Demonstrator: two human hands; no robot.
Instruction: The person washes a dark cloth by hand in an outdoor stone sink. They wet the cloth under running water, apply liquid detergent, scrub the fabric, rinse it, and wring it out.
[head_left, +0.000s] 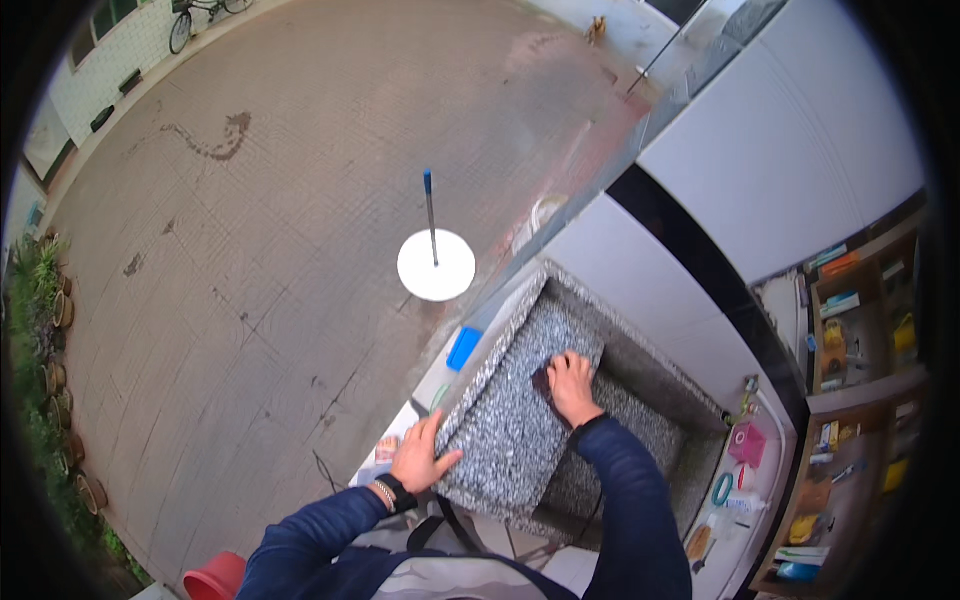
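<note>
In front of me is a speckled terrazzo wash sink (649, 349) with a raised flat slab (510, 420) along its left side and a deeper basin on the right. My right hand (571, 386) presses a dark brown object (541, 384) onto the slab; most of it lies under the fingers, and whether it is a cloth, pad or brush I cannot tell. With thumb and fingers spread, my left hand (420, 456) rests on the sink's left rim near the front corner and holds nothing.
A blue plastic box (464, 349) sits on the ledge left of the sink. The right ledge carries a pink plastic container (747, 445), a green ring (722, 489) and a brush (699, 541). Beyond stands a white round disc (436, 281) with an upright pole. A red bucket (215, 576) is at lower left.
</note>
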